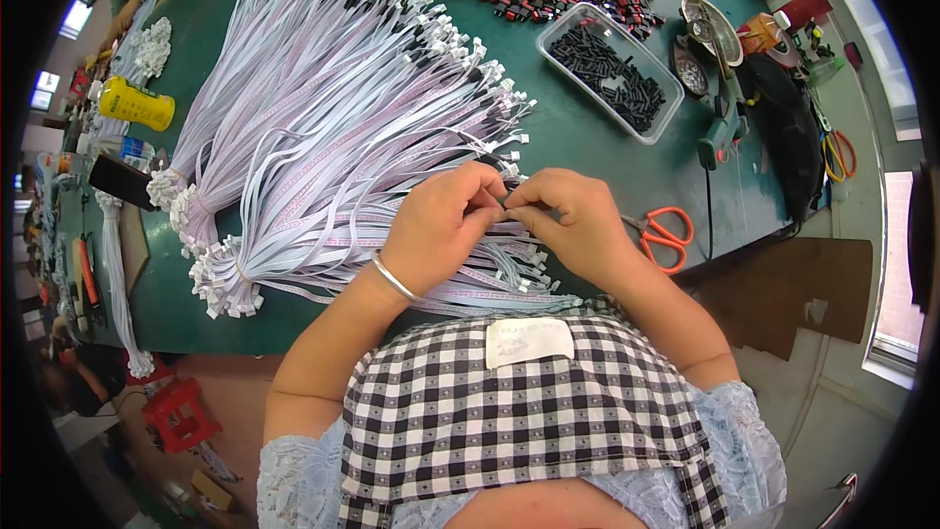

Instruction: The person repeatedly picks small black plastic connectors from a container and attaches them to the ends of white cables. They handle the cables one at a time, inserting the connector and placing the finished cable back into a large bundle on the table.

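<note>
While holding left hand [441,220] and right hand [576,218] close at frame centre, pinches small piece [505,204] between fingertips, too hidden to identify, near flat cables [323,127] fanned across upper left.

The tabletop [654,176] is green, the ribbon cables [323,118] white and pink, the scissors handles [668,239] orange, the apron [519,411] black-and-white checked.

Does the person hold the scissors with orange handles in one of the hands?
No, the scissors lie on the green table, beside the right hand.
</note>
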Demonstrator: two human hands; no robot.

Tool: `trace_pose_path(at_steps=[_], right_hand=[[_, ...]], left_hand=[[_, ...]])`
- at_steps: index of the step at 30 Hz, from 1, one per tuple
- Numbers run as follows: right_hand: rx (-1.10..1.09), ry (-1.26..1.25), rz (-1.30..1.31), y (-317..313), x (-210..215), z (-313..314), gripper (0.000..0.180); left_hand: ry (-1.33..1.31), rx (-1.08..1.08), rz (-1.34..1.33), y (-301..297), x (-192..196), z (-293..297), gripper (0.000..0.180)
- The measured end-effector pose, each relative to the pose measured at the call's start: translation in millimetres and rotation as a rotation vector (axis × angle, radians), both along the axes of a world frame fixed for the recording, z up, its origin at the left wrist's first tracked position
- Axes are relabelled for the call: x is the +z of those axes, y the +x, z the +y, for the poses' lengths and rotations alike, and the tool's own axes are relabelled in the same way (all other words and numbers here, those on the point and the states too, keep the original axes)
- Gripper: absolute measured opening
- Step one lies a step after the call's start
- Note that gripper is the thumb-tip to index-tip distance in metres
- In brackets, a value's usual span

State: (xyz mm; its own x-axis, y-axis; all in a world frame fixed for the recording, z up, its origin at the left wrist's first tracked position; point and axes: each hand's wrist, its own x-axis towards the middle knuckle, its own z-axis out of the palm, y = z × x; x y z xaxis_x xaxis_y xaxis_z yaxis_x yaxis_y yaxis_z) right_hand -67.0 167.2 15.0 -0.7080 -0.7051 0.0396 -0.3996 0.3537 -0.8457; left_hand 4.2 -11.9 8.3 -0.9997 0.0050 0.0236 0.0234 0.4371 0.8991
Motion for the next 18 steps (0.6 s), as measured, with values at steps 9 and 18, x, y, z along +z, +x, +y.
trace_pose_path(at_steps=[9, 18], right_hand=[[-0.121, 0.317, 0.726, -107.4, 20.6, 51.8, 0.015], [-0.033, 0.662, 0.835, -163.6, -17.4, 50.1, 0.02]], left_hand=[[-0.474, 0.018, 0.214, -1.6, -11.7, 9.2, 0.015], [-0.481, -0.008, 0.238, -11.5, -9.5, -3.6, 0.013]])
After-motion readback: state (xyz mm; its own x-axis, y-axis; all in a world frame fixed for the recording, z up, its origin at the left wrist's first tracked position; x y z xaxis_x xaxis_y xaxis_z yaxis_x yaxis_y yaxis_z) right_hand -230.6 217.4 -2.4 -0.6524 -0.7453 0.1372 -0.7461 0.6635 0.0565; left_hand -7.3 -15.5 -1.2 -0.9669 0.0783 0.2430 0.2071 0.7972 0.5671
